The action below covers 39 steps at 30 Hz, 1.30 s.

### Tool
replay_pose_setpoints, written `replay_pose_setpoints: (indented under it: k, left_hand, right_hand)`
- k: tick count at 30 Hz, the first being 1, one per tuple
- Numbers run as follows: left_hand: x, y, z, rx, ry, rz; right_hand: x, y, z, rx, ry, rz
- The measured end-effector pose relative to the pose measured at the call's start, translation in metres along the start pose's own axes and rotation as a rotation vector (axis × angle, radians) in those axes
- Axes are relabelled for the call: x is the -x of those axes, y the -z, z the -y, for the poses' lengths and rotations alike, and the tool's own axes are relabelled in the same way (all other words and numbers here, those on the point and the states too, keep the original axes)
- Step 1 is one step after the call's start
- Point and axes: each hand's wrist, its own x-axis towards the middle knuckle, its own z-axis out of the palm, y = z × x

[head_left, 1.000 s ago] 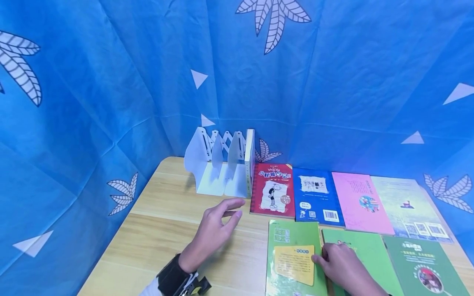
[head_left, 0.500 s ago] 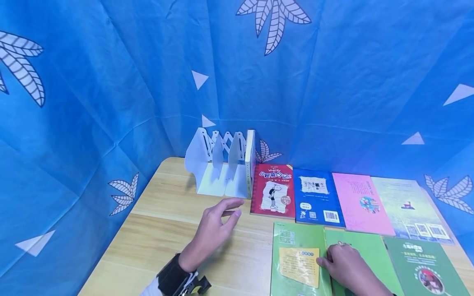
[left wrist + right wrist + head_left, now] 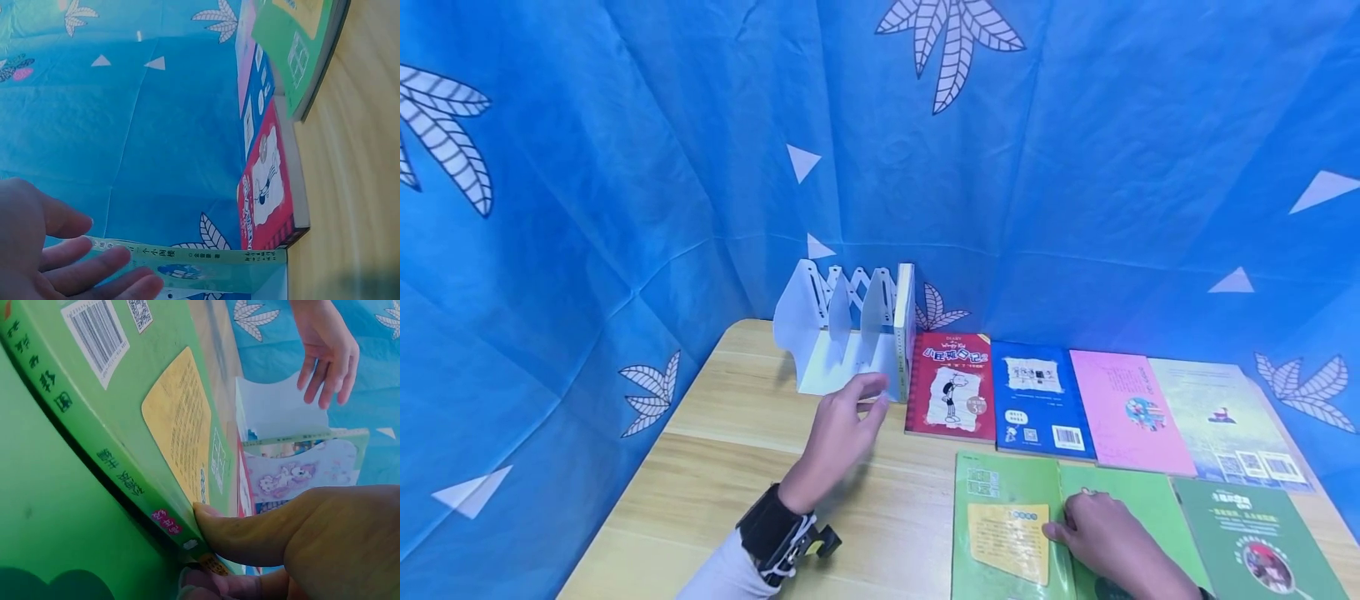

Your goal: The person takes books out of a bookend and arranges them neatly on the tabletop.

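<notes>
My right hand [image 3: 1101,533] pinches the spine edge of a light green book [image 3: 992,479] with a yellow text panel. In the right wrist view the thumb [image 3: 250,534] lies on its cover and fingertips curl at the spine's underside. Another green book [image 3: 1150,492] lies under and beside that hand. My left hand [image 3: 842,425] holds nothing, its fingers loosely bent, in front of a white expandable book rack [image 3: 808,350]. One thin book [image 3: 904,333] stands upright at the rack's right end; its pale green spine [image 3: 206,255] shows behind the left fingers in the left wrist view.
A red book [image 3: 951,387], a blue book [image 3: 1041,400], a pink book [image 3: 1131,408] and a pale yellow-green book [image 3: 1232,417] lie in a row at the back of the wooden table [image 3: 730,467]. A dark green book [image 3: 1262,533] lies front right. Behind hangs a blue curtain [image 3: 925,183].
The right hand and the light green book shifted slightly right, up against the neighbouring green book. My left hand has moved forward toward the rack.
</notes>
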Motion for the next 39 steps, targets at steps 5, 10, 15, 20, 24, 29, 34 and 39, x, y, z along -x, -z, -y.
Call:
replay_pose_setpoints:
  k: [5,10,15,20,24,29,34,39]
  left_hand:
    - [-0.018,-0.006,0.001,-0.038,0.047,-0.032]
    - [-0.038,-0.013,-0.001,-0.048,0.094,-0.081]
    - [-0.054,-0.019,0.000,-0.024,0.132,-0.070]
    - [-0.064,-0.024,0.001,-0.003,0.150,-0.049]
    - [-0.069,-0.027,0.002,-0.001,0.148,-0.043]
    - [-0.073,-0.029,0.002,-0.001,0.116,-0.039]
    - [-0.074,-0.035,0.002,-0.014,0.072,-0.043]
    - [-0.071,-0.042,-0.001,-0.025,0.056,-0.077]
  right_hand:
    - [-0.003,-0.001,-0.001,0.001,0.006,0.018]
    - [-0.005,-0.005,-0.005,0.004,0.021,0.012]
    - [-0.005,-0.007,-0.006,0.001,0.041,0.018]
    - [-0.006,-0.006,-0.007,-0.009,0.043,0.035]
    - [-0.006,-0.005,-0.007,-0.012,0.042,0.041]
    - [-0.006,-0.006,-0.007,-0.016,0.043,0.028]
    - [-0.006,-0.007,-0.007,-0.025,0.038,0.026]
    - [-0.005,-0.008,-0.008,-0.042,0.028,0.023]
